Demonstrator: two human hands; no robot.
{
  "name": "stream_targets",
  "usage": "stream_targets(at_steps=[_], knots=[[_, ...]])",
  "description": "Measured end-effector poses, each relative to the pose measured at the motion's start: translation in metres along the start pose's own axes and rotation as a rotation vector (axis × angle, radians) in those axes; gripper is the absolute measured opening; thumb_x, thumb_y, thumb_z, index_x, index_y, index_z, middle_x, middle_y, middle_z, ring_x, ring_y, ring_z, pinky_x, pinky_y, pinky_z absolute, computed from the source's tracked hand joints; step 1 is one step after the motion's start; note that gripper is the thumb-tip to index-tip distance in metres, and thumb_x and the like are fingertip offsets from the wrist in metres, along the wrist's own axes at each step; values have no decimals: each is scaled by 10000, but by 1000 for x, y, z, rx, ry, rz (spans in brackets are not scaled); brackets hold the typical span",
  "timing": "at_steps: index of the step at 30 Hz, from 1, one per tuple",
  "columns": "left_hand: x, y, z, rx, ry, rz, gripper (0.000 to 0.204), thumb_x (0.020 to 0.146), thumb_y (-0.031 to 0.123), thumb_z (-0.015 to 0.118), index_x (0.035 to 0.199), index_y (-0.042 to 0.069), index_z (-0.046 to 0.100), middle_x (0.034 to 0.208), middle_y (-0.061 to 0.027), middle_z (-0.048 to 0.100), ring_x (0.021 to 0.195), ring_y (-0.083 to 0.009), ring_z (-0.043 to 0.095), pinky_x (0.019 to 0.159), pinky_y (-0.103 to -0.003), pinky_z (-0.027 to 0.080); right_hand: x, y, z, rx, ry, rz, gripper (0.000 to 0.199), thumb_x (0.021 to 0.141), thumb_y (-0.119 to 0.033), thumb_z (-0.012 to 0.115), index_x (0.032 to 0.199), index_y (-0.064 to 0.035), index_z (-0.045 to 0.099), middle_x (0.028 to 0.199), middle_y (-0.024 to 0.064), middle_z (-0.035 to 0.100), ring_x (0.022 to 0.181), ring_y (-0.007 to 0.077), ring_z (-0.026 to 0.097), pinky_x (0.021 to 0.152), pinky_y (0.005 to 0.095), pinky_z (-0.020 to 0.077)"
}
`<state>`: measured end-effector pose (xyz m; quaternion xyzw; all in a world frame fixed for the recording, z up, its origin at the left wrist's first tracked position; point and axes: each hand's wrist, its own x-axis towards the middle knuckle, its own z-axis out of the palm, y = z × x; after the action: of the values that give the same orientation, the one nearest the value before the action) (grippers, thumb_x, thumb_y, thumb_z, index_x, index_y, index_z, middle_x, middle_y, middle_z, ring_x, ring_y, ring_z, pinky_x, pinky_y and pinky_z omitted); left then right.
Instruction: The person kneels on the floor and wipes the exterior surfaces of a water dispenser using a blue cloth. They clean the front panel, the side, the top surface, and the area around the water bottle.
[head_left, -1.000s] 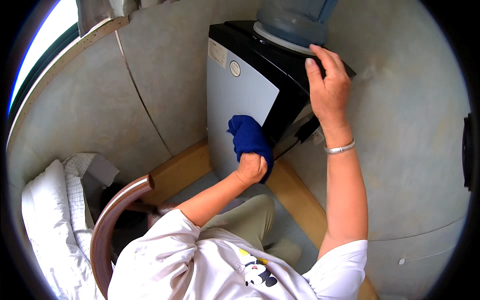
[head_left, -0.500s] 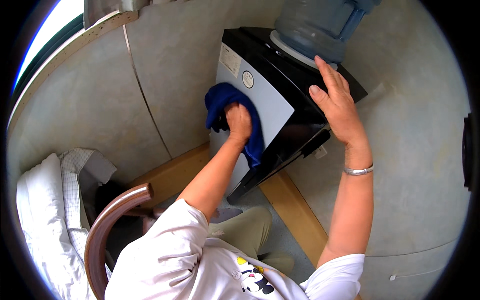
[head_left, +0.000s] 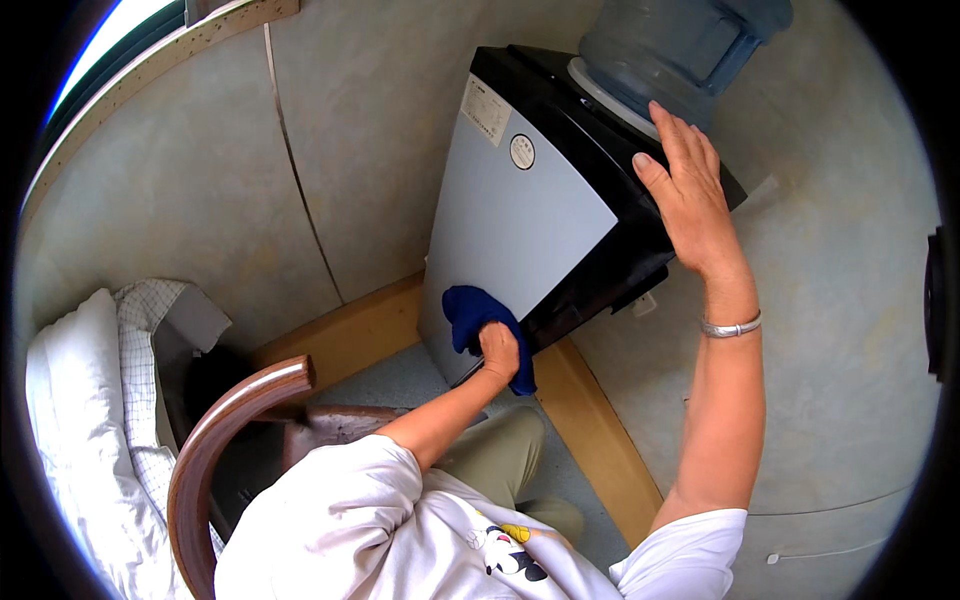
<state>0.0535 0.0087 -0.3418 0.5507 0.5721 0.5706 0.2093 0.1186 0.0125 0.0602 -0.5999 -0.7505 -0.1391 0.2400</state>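
Note:
A water dispenser with a silver-grey side panel and black top and front stands against the wall, tilted in the picture. Low on that panel, my left hand is closed on a dark blue cloth, pressing it near the lower edge; its fingertips are hidden in the folds. My right hand, wearing a silver bangle on its wrist, has its fingers stretched out over the black top, beside the blue water bottle. Whether that palm touches the dispenser I cannot tell.
At the left, a curved wooden chair arm stands close to my side. White bedding and a checked cloth lie beyond it. A tan baseboard runs along the wall, with a white socket behind the dispenser.
My left hand has slid the blue cloth down the side panel, from its middle toward the bottom. My right hand stays at the top. The view has shifted slightly.

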Motion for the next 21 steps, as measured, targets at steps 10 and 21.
stream_targets(at_steps=[10, 21], knots=[[122, 133, -51, -116, 154, 517, 301, 824, 136, 436, 990, -101, 519, 1061, -305, 491, 1013, -465, 429, 938, -517, 292, 5, -7, 1, 145, 6, -48, 520, 896, -390, 454, 1309, -78, 411, 1311, 139, 439, 1248, 302, 342, 1036, 363, 269], [290, 57, -50, -140, 263, 19, 401, 921, 256, 335, 862, -67, 564, 922, -287, 568, 917, -436, 504, 813, -483, 384, 3, -13, -1, 192, 14, 27, 482, 883, -362, 473, 1276, -83, 466, 1293, 105, 472, 1235, 263, 376, 1027, 346, 283]])
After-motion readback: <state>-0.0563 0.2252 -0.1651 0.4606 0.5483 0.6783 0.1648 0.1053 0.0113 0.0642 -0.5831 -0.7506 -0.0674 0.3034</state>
